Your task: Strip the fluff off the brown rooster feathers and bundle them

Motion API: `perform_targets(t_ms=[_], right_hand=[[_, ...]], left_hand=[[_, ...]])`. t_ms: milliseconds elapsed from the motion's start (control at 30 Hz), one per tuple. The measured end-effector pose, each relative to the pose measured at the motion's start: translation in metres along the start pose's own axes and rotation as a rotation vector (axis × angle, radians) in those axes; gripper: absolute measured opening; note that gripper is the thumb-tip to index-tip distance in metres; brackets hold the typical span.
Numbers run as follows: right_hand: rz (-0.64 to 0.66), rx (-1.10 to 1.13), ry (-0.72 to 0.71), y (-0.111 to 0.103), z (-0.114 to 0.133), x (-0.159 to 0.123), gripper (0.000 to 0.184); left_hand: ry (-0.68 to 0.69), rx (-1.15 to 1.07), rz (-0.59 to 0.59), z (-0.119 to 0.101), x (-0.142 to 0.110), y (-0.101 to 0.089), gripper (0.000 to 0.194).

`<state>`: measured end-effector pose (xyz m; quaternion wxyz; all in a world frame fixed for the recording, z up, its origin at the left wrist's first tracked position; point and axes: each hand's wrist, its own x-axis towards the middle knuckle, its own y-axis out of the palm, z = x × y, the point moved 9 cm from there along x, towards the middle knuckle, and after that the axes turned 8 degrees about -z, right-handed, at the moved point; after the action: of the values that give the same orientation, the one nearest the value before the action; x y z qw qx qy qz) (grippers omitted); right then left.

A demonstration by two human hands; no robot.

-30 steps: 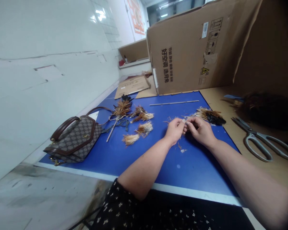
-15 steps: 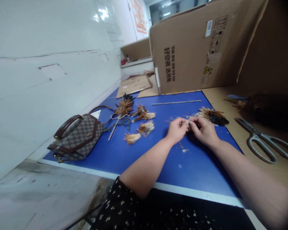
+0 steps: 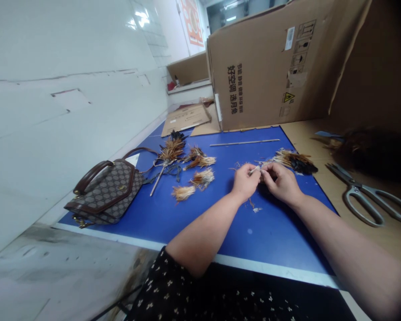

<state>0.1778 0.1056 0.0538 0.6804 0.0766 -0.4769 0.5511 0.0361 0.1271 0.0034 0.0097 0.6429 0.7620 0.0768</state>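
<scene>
My left hand and my right hand meet over the blue tabletop, fingertips almost touching. Both are closed in a pinch. A small pale, thin piece shows at the left fingertips; its kind is too small to make out. What the right fingers hold is hidden. Just behind my right hand lies a bundle of feathers, pale at one end and black at the other. Left of my hands rest several small feather tufts and a feather duster with a thin stick handle. Loose feather scraps lie below my hands.
A thin rod lies across the far side of the table. Large scissors sit at the right beside a dark, blurred bundle. A patterned handbag stands at the left. A big cardboard box rises behind.
The left fingers have shifted slightly, and the pale piece between them shows more clearly. Both hands stay in the same place; the view has moved a little.
</scene>
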Motion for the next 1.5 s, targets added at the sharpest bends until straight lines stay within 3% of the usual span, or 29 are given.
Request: perform_targets(t_ms=[233,433,767,1133,1333,1500], right_hand=[[0.014,0.014,0.025,0.004,-0.005,-0.003,0.011],[-0.013,0.01,0.037,0.001,-0.003,-0.003,0.011],[-0.038,-0.017,0.038,-0.004,-0.004,0.0,0.008],[-0.113,0.006,-0.029,-0.013,0.005,0.001,0.02],[-0.115,0.054,-0.13,-0.015,0.015,0.003,0.016],[-0.118,0.054,-0.11,-0.015,0.008,0.003,0.013]], left_hand=[[-0.089,-0.069,-0.019,-0.003,-0.005,0.003,0.016],[-0.136,-0.092,-0.113,0.002,0.004,-0.009,0.021],[-0.1,-0.052,0.067,-0.006,-0.004,0.005,0.016],[-0.142,-0.098,0.074,-0.005,-0.005,0.007,0.014],[-0.142,-0.141,0.094,-0.002,-0.004,0.008,0.018],[-0.142,-0.127,0.113,-0.001,-0.004,0.008,0.023]])
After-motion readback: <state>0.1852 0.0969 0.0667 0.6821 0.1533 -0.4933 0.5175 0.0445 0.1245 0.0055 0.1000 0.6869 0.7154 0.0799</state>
